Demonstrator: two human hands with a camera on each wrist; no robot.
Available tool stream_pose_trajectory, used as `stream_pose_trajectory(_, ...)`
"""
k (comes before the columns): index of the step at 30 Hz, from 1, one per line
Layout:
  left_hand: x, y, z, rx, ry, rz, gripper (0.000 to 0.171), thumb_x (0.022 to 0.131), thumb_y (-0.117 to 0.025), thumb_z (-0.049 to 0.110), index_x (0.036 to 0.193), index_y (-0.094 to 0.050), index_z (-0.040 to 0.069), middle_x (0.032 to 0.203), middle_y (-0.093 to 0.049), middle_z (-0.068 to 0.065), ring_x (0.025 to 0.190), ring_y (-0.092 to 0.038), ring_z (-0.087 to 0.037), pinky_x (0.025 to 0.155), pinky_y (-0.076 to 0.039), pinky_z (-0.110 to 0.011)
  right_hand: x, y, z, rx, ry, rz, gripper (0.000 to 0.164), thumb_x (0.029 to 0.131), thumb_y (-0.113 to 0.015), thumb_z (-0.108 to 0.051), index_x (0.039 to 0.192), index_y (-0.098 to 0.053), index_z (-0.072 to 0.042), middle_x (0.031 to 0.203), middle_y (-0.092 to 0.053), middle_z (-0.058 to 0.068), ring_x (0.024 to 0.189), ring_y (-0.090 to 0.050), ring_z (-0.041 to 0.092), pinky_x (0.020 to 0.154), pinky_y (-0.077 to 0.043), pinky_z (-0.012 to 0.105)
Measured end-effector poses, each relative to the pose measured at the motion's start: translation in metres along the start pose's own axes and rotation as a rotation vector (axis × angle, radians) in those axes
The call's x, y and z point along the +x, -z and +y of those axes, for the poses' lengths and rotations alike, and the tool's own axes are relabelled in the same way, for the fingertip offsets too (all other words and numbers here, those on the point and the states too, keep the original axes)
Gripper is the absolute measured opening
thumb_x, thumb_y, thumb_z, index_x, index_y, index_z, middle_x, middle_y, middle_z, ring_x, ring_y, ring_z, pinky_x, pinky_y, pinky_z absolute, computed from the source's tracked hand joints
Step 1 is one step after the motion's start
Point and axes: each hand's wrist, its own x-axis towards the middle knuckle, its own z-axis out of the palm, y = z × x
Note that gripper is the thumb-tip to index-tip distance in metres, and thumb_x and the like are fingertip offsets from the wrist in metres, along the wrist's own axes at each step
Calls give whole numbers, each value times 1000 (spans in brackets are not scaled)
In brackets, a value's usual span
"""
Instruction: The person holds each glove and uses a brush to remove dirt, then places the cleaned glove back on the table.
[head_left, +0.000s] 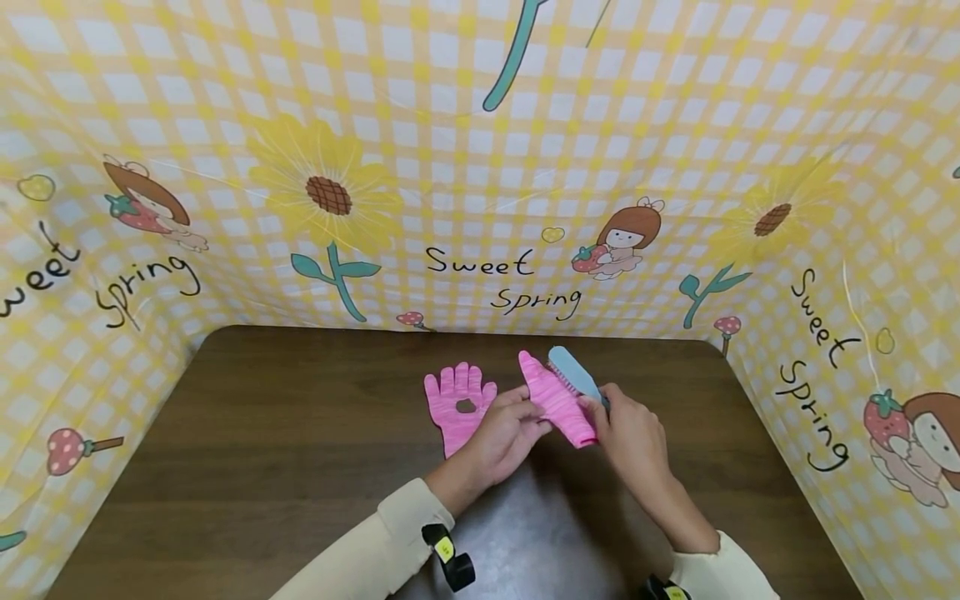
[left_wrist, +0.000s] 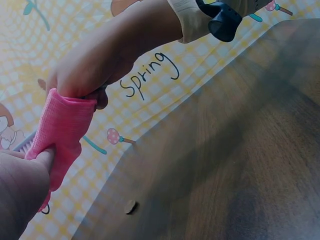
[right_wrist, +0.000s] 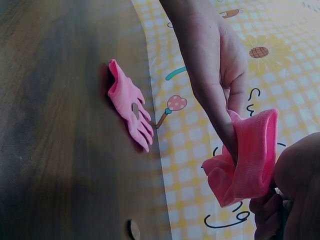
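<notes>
My left hand pinches a pink knit glove and holds it up at a slant, its cuff pointing down toward my right hand. The right hand grips a light blue brush by its handle, with the bristles facing the glove and right at its fabric. In the right wrist view the glove's open cuff shows close beside the right hand. A second pink glove lies flat on the table, fingers toward the back, partly hidden by the left hand. A dark oval patch shows on its palm.
The dark wooden table has checked yellow cloth rising at its back and sides. A small brown oval piece sits on the tabletop near its back edge. Both wrists wear black straps.
</notes>
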Motion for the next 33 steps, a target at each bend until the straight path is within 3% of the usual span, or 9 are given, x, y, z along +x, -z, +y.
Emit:
stream_pose_trajectory(5,0,3,0,29,-31,1,55,96,-27,-12,151,-30,-16,156,-37,-28,141,-41,-29,126,-25,-56,3,0,-1,4,5,42,31,98,-68,-32,106,-66,-3,79,-70,15,63,-62,34,57,-51,54)
stream_pose_trajectory(9,0,5,3,52,-45,-7,54,96,-28,-10,150,-30,-15,151,-41,-24,135,-45,-24,125,-26,-55,-1,5,-10,32,31,-2,29,98,-68,-29,108,-66,-2,70,-61,8,58,-54,24,52,-46,42)
stream_pose_trajectory(12,0,6,6,58,-50,-10,54,98,-28,-9,152,-28,-13,153,-39,-22,138,-43,-25,126,-24,-54,-7,8,-20,56,91,-93,28,97,-69,-28,108,-66,-2,65,-53,1,57,-46,14,51,-39,29)
stream_pose_trajectory(15,0,6,9,61,-54,-19,52,100,-25,-7,151,-27,-14,154,-35,-24,141,-39,-27,127,-22,-54,-11,7,-27,57,138,-140,28,96,-70,-28,106,-65,-3,63,-47,-3,56,-42,11,50,-35,24)
stream_pose_trajectory(23,-2,5,13,41,-14,-5,54,101,-28,-8,155,-26,-10,163,-31,-24,153,-28,-35,126,-22,-54,-9,6,-25,21,87,-97,29,93,-73,-30,104,-66,-5,61,-45,-2,52,-39,11,45,-31,25)
stream_pose_trajectory(33,-2,4,14,14,-14,-22,59,101,-29,-10,159,-18,-8,167,-23,-22,155,-23,-37,125,-21,-54,-3,5,-20,41,64,-52,31,94,-72,-34,106,-67,-5,60,-46,-2,52,-40,13,47,-33,28)
